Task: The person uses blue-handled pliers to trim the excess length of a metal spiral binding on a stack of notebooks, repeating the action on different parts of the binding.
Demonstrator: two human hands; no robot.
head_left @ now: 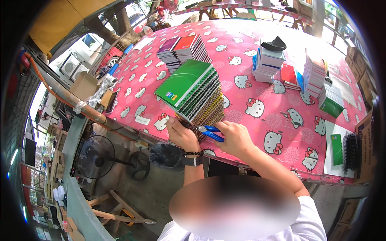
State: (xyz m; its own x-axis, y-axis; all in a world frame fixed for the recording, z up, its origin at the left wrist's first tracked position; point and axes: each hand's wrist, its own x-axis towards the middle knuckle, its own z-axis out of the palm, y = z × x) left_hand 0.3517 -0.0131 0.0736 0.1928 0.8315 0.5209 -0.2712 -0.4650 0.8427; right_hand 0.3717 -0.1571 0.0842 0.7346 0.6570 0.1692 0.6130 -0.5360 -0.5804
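A tall stack of spiral notebooks (185,83) with green covers stands near the table's front edge. Its bound edges, with black and yellowish coils, face me. My left hand (183,134) is closed at the stack's lower corner, thumb along the side, gripping a notebook low down; some of its fingertips are hidden. In my right hand (235,137) is a pair of pliers (213,136) with blue handles. The jaws point left, at the coil ends beside my left fingers. Whether they bite on a coil is too small to tell.
The table (225,116) has a pink patterned cover. Behind the green stack are purple and red notebooks (187,43). More book stacks (267,62) stand at right, near a pile of black coils (350,152) and a carton (365,148). A floor fan (96,156) stands below left.
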